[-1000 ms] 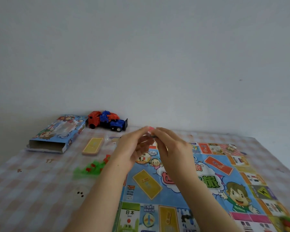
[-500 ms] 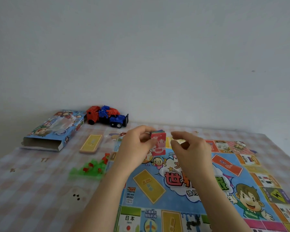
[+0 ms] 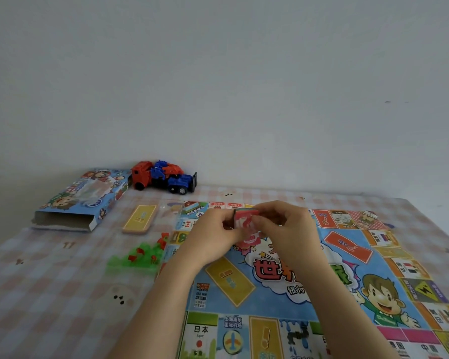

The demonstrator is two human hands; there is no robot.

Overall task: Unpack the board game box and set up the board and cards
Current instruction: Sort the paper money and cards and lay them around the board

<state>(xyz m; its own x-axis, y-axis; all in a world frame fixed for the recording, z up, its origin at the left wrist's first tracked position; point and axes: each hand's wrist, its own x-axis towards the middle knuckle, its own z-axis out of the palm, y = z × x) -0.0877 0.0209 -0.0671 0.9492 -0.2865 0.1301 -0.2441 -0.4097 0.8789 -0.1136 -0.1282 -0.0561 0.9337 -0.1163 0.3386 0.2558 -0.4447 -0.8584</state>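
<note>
Two hands meet above board (image 3: 322,294) on checked tablecloth (image 3: 49,294). Left hand (image 3: 213,237) and right hand (image 3: 283,229) both curl fingers round small red card stack (image 3: 245,224), held upright over board's far middle. Opened game box (image 3: 81,200) far left, yellow card pack (image 3: 139,218) beside it.

Both hands meet above the far half of the game board (image 3: 353,270), which lies unfolded on the right of a pink checked tablecloth (image 3: 49,301). The left hand (image 3: 213,237) and right hand (image 3: 283,229) pinch a small red pack of cards (image 3: 245,225) between their fingertips, holding it upright above the board. To the left of the board lies a heap of green and red plastic pieces (image 3: 140,256), and beyond it a yellow card stack (image 3: 140,218). At far left the blue game box (image 3: 83,200) lies flat, its open end facing near. A red and blue toy truck (image 3: 163,178) stands just right of the box, against the wall (image 3: 244,86).
</note>
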